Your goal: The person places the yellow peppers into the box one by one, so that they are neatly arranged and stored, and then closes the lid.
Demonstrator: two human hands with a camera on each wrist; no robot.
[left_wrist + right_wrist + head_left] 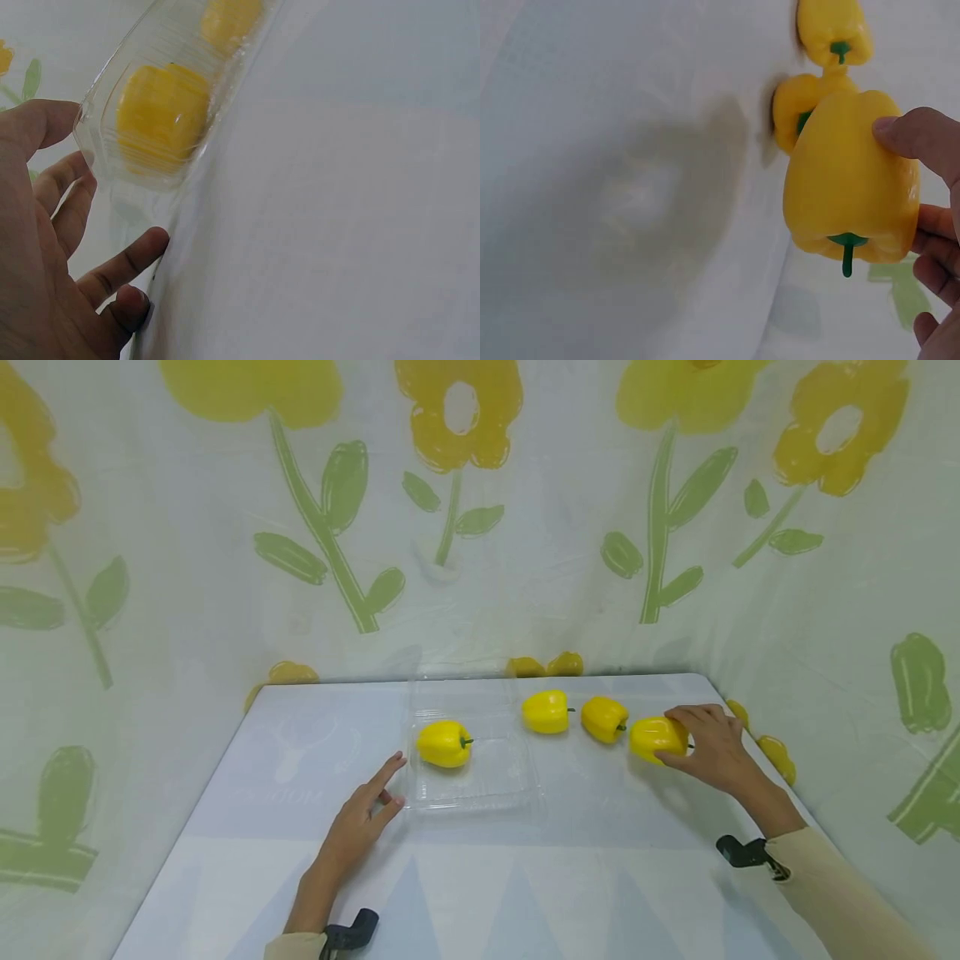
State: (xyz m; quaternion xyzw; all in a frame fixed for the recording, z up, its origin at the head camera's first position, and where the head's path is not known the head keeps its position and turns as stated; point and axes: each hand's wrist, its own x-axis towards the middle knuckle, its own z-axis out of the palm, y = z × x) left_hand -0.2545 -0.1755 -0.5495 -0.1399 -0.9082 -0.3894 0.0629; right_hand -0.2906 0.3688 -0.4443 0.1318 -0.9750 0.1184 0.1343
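Observation:
At the right of the head view, my right hand (716,752) grips a yellow bell pepper (654,740) between thumb and fingers. Its green stem points toward the camera in the right wrist view, and the pepper (851,176) is lifted, its shadow on the table. Another yellow bell pepper (444,745) lies in the left part of a clear plastic container (498,768). My left hand (356,818) is beside the container's left edge, fingers spread and relaxed. In the left wrist view, fingertips (64,120) touch the container's clear wall.
Two more yellow bell peppers, one (546,712) near the container's right side and one (603,719) farther right, lie on the white table (585,893). The container's raised clear lid (465,693) stands at the back. A flower-print curtain (525,593) hangs behind the table.

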